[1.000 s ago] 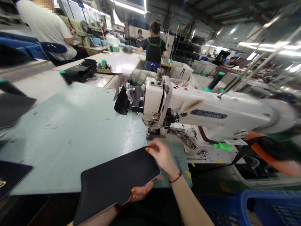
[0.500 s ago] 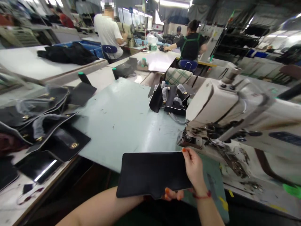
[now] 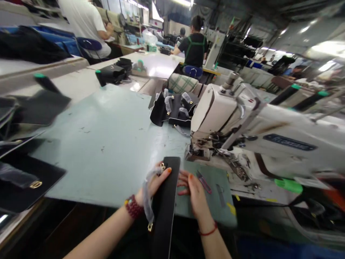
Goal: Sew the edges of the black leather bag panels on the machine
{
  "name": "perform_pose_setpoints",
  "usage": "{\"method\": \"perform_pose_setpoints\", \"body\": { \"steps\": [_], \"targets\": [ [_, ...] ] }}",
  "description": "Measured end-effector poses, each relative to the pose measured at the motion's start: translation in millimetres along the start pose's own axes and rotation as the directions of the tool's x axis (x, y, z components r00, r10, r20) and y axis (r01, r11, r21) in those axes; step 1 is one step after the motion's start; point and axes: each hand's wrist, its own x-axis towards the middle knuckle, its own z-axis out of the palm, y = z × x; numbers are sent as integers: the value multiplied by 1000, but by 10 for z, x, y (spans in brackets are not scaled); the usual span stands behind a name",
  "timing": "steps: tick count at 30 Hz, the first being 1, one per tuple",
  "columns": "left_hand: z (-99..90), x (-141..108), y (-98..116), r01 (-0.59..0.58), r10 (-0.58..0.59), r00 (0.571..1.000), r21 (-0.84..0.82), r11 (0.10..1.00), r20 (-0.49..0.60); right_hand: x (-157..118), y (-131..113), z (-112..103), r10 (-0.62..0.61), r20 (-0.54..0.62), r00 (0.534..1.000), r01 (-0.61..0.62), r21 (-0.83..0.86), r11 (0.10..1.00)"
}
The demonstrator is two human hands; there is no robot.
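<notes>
A black leather piece (image 3: 165, 201) stands nearly edge-on at the front edge of the pale green table. My left hand (image 3: 155, 181) grips its upper part, thumb on the near face. A wrapped handle (image 3: 147, 194) with gold buckles hangs on its left side, across my left wrist. Just to the right of the piece, my right hand (image 3: 192, 187) has its fingers apart and holds nothing. Purple thread snips (image 3: 204, 182) lie on the table beside my right hand.
A white sewing machine (image 3: 242, 122) stands at the right. Black pieces with wrapped handles (image 3: 172, 108) lie behind its head; others (image 3: 24, 183) are at the left. Two people (image 3: 194, 46) (image 3: 83, 21) sit at tables further back.
The black piece has turned from broad and flat to upright, edge-on, showing its handle. My right hand has let go of it. The view has swung to the right.
</notes>
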Motion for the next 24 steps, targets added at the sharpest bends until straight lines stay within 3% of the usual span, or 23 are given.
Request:
{"method": "perform_pose_setpoints", "body": {
  "steps": [2, 5, 10, 16, 24],
  "targets": [
    [-53, 13, -57, -136, 139, 980, 33, 990, -142, -50, 33, 140, 16, 81, 997, -18, 23, 1000],
    [-155, -86, -85, -199, 195, 969, -13, 980, -154, -61, 67, 259, -37, 50, 998, 36, 28, 999],
    [-338, -256, 110, -30, 34, 999, -369, 929, 6, -79, 71, 285, -18, 17, 1000, 15, 173, 985],
    [-293, -52, 239, 111, -124, 992, -613, 782, 21, -117, 67, 370, 115, 25, 993, -116, 390, 913],
    [-223, -30, 266, 185, -124, 983, -782, 595, 137, -33, 45, 406, 281, -2, 960, -248, 465, 850]
  ]
}}
